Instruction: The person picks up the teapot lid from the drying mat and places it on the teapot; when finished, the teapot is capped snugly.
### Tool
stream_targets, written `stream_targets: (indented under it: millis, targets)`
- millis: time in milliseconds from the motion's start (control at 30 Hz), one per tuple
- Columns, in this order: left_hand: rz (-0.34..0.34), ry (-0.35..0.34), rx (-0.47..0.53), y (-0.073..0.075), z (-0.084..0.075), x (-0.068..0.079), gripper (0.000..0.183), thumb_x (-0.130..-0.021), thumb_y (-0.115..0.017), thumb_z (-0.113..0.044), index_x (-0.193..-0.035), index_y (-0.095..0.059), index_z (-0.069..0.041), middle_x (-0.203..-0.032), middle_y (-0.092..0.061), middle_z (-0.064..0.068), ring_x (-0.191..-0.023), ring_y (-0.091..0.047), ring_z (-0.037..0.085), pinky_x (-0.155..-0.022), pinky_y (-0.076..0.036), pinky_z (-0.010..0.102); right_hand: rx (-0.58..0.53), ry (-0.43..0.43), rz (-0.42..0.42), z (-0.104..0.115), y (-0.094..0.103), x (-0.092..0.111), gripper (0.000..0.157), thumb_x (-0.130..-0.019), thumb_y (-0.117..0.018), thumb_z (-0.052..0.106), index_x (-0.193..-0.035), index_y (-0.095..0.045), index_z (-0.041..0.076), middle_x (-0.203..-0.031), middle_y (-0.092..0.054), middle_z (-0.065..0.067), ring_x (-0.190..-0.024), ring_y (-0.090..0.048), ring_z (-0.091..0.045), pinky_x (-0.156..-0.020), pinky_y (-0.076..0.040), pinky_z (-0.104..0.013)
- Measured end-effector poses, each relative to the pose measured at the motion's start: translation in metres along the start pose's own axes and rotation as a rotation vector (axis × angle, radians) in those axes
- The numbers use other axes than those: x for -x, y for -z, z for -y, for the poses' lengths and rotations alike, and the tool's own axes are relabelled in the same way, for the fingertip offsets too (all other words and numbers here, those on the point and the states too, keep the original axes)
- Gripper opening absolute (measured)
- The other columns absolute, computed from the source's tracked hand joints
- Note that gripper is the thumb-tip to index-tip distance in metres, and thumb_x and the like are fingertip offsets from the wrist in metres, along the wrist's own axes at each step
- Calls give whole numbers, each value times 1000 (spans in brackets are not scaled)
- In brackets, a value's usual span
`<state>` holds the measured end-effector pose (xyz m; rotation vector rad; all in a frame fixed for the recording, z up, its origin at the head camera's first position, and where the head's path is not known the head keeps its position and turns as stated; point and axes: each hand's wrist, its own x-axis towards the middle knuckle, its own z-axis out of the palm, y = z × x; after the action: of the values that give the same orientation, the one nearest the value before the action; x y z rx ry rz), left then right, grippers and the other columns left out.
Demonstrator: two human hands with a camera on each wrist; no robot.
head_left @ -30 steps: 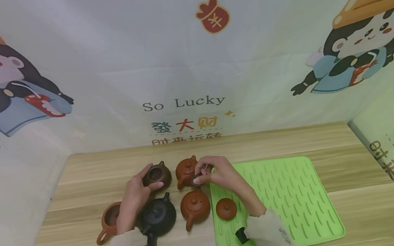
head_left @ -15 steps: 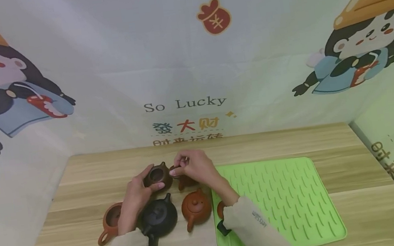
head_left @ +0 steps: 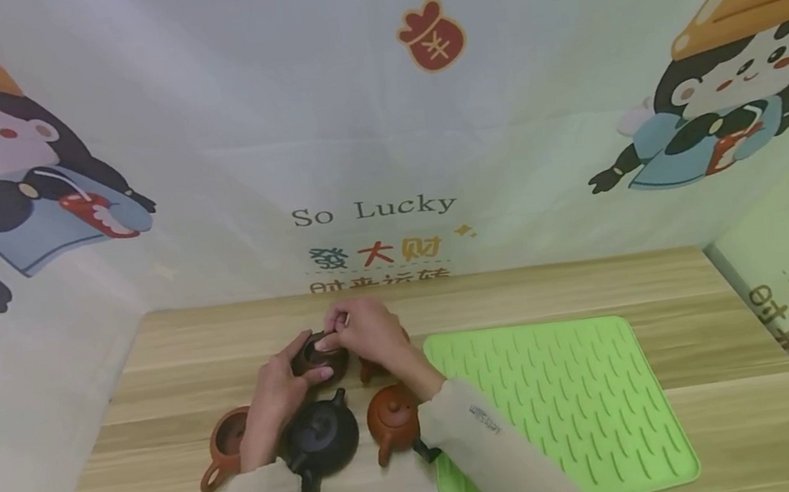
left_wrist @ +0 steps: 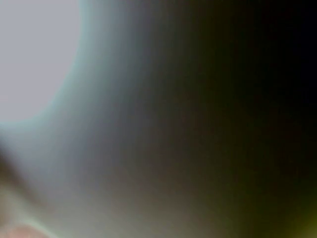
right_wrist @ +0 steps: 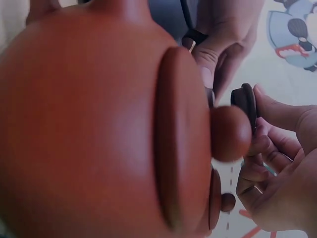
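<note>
In the head view my left hand (head_left: pixel 279 392) grips a small dark brown teapot (head_left: pixel 332 369) from its left side, thumb at the front. My right hand (head_left: pixel 369 332) is over the teapot's opening. Seen from the right wrist, that hand (right_wrist: pixel 282 168) pinches a dark round lid (right_wrist: pixel 243 106) between thumb and fingers, close to the other hand's thumb (right_wrist: pixel 207 74). The right hand and wrist cover part of a reddish-brown teapot (head_left: pixel 368 371) behind them. Only blur and glare show in the left wrist view.
In front stand a black teapot (head_left: pixel 325 436) and a lidded reddish-brown teapot (head_left: pixel 391 414). An open reddish-brown pot (head_left: pixel 228 436) sits at left, partly behind the left forearm. A green ridged mat (head_left: pixel 560 399) lies at right, under the right sleeve (head_left: pixel 498 442). A printed cloth (head_left: pixel 363 133) hangs behind.
My right hand has moved left with the dark lid, from over the rear reddish-brown teapot to the dark teapot's mouth. The left hand keeps its grip. The right sleeve now hides the loose reddish-brown lid.
</note>
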<state>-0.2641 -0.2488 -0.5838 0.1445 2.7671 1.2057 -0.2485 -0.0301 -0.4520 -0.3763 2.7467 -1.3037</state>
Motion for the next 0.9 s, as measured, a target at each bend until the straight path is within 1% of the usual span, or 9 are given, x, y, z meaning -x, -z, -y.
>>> stream_targets:
  millis: [133,300,433,533,733,900]
  targets:
    - [-4,-24,-10,-1,4,0,91,-93,-88,-49,-167,-49,-14,-156,-57,32,-145,-55,53,-117,-47,67,47,24,14,4,-6,-6,22,-90,-94,27,-88,-77,13,-81,-67,6,-75,-54,-9,-66,-42,-23]
    - [-10,-38,-9,-1,5,1,90,-93,-87,-50,-166,-50,-12,-155,-58,32,-144,-55,54,-117,-46,68,72,45,36,5,-15,-11,22,-89,-95,26,-88,-77,13,-78,-63,7,-72,-52,-7,-62,-39,-21]
    - [-6,-35,3,1,5,0,90,-93,-87,-51,-166,-50,-12,-153,-61,31,-143,-56,53,-116,-47,68,98,65,49,5,-21,-13,19,-91,-93,24,-88,-77,13,-74,-60,8,-69,-51,-6,-61,-38,-20]
    - [-6,-39,-3,0,4,-2,90,-93,-87,-51,-165,-50,-13,-150,-64,30,-141,-58,54,-115,-48,67,126,69,48,6,-23,-13,18,-93,-91,24,-88,-76,14,-73,-59,8,-69,-51,-6,-60,-38,-20]
    - [-10,-36,-3,-1,5,-3,86,-94,-88,-45,-164,-52,-13,-149,-64,31,-140,-59,54,-115,-48,67,176,61,52,6,-26,-14,21,-94,-90,26,-86,-74,16,-71,-57,9,-67,-51,-6,-59,-37,-20]
    - [-14,-44,-3,-1,7,-3,84,-93,-89,-44,-163,-53,-13,-147,-65,31,-139,-60,53,-115,-48,67,207,65,49,5,-28,-13,22,-93,-91,27,-86,-74,16,-73,-60,9,-68,-52,-5,-59,-38,-20]
